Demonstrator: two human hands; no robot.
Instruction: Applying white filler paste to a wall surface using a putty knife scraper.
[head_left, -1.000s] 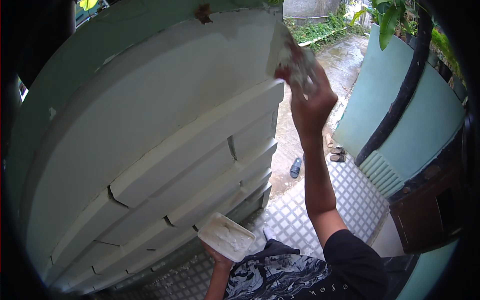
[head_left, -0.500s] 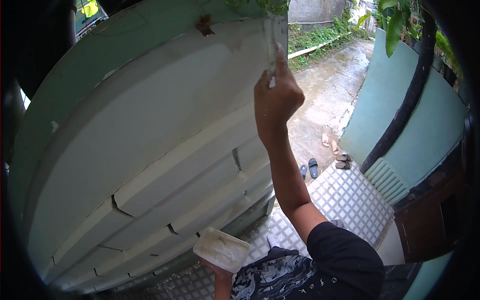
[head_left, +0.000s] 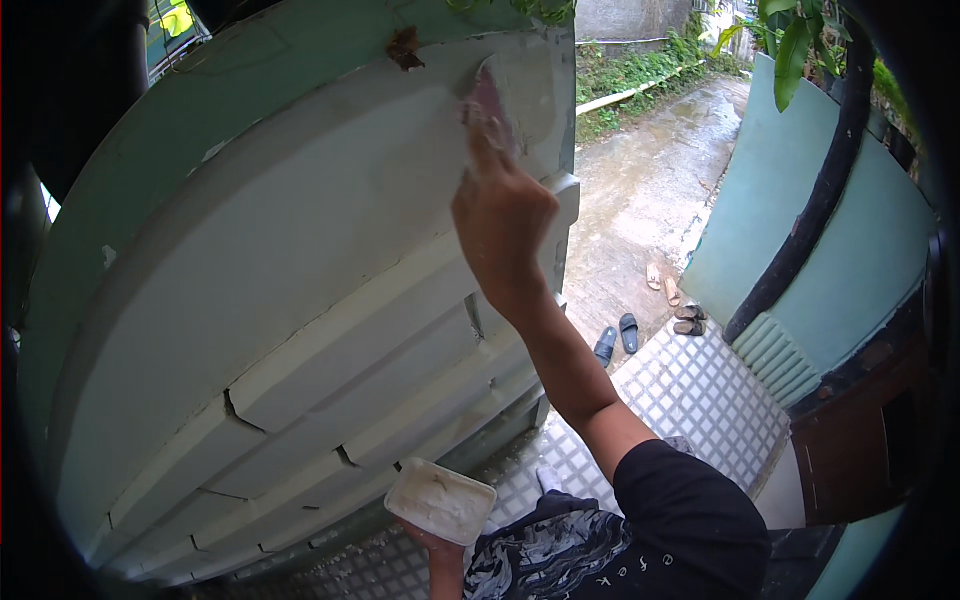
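Note:
My right hand [head_left: 505,220] is raised against the upper right part of a white wall panel [head_left: 260,240], its fingers closed round a putty knife [head_left: 487,92] with a reddish face. The blade lies against the panel, close to its right edge. Down at waist height my left hand [head_left: 430,543] grips a white rectangular plastic tub [head_left: 458,475] from beneath and the side. Whitish paste [head_left: 440,505] coats the tub's inside. Most of the left hand's fingers are hidden under the tub.
Below the panel, white ledges [head_left: 340,320] with dark gaps step out from the wall. A dried brown leaf [head_left: 405,48] clings to the green border. Several sandals [head_left: 628,333] lie by the tiled floor [head_left: 690,400]. A black pipe [head_left: 800,240] runs along the green wall at right.
My right hand has moved left with the putty knife, from the panel's right edge inward, and the blade now shows its reddish face. The left hand and tub have hardly shifted.

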